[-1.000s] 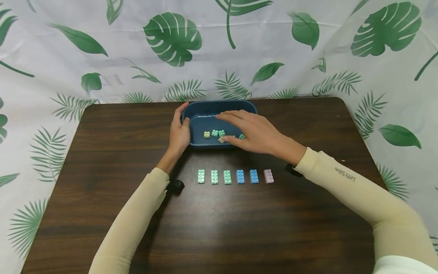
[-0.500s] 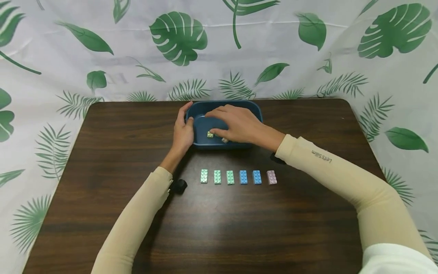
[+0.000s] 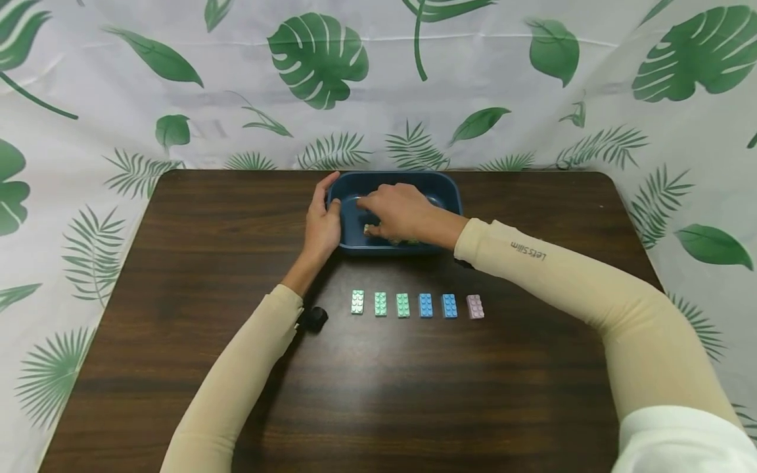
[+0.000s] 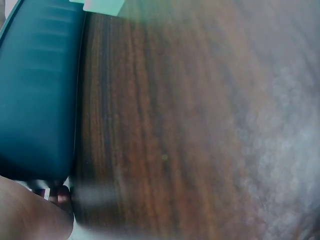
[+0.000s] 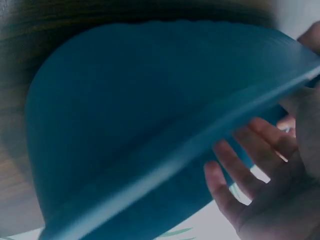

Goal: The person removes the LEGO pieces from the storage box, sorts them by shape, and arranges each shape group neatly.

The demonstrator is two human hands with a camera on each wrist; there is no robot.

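Observation:
A dark blue plastic tub (image 3: pixel 393 248) stands at the back of the table. My left hand (image 3: pixel 322 223) grips its left end, thumb at the rim and fingers along the outside. In the left wrist view only part of that hand shows, against the end of the tub (image 4: pixel 40 95). My right hand (image 3: pixel 399 211) reaches down inside the tub, its thumb by a small yellow toy brick (image 3: pixel 367 229). Seen from the right wrist, that hand's fingers (image 5: pixel 235 165) are spread beyond the rim. Other small bricks in the tub are mostly hidden beneath it.
In front of the tub runs a row of eight-stud bricks: three green (image 3: pixel 380 304), two blue (image 3: pixel 426 305) and one pink (image 3: pixel 475 307). A black device (image 3: pixel 313 319) sits at the left wrist. Behind the brown table (image 3: pixel 414 387) hangs a leaf-patterned cloth (image 3: pixel 236 59).
My right hand has moved left and lower into the tub, covering most of the small bricks. The left hand has kept its place on the tub's end. The head view has shifted slightly.

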